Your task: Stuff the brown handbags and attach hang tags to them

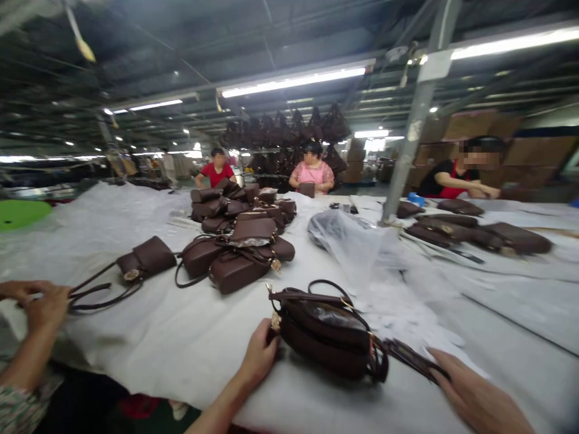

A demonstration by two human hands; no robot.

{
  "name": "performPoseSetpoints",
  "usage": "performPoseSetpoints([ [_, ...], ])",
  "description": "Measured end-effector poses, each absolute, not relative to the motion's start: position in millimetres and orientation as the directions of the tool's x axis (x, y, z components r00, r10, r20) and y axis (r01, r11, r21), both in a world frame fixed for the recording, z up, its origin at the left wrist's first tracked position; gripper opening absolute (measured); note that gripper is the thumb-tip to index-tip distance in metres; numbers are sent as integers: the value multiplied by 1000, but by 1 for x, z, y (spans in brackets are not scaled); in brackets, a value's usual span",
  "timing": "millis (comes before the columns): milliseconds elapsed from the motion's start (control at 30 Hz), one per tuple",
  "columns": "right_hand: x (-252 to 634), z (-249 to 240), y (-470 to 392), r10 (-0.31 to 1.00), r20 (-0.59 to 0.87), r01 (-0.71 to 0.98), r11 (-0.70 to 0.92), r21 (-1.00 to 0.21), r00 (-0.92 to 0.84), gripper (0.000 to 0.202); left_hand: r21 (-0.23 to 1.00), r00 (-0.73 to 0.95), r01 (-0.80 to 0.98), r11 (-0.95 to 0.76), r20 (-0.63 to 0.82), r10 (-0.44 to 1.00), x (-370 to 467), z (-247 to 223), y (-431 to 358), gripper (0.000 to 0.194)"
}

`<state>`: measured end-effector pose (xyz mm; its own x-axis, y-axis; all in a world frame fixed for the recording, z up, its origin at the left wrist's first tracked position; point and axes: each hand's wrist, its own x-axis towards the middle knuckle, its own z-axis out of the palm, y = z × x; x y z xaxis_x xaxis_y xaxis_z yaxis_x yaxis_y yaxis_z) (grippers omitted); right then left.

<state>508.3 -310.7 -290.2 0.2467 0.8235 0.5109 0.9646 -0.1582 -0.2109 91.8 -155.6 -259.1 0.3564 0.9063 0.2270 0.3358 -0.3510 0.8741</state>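
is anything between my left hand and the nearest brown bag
Nothing visible: your left hand touches the nearest bag at its end, by the gold charm. The piled bags lie farther back.

A dark brown handbag [328, 346] with gold-toned fittings [275, 321] lies on a white-covered table [181, 349], glossy material [333, 316] showing along its top, one thin strap [332, 282] looped behind, another dark band [409, 355] stretching rightward.

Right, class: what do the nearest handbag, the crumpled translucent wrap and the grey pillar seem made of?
Handbag: probably smooth brown leather or imitation; soft folds, faint sheen.
Wrap: likely thin plastic film; see-through, wrinkled.
Pillar: perhaps painted metal; straight edges, scuffed grey surface.
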Motion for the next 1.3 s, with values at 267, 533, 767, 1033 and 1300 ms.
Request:
performPoseSetpoints([
  [267,480,-289,-326,840,389,925,-322,-200,377,37,833,401,378,-404,246,883,92,-262,-145,22],
  [533,460,-283,-293,908,307,958,-257,-129,285,35,837,368,379,-395,256,894,93,-255,-150,22],
  [767,487,-274,-282,970,37,936,-220,-275,239,36,882,363,302,-363,245,899,92,-260,-149,23],
  [1033,510,-240,-279,973,66,964,-208,-164,221,38,935,120,111,-338,325,938,79,-225,-151,30],
  [1300,462,-116,-287,774,585,968,-149,-202,241,39,778,353,4,-629,587,728,75,-152,-197,18],
])
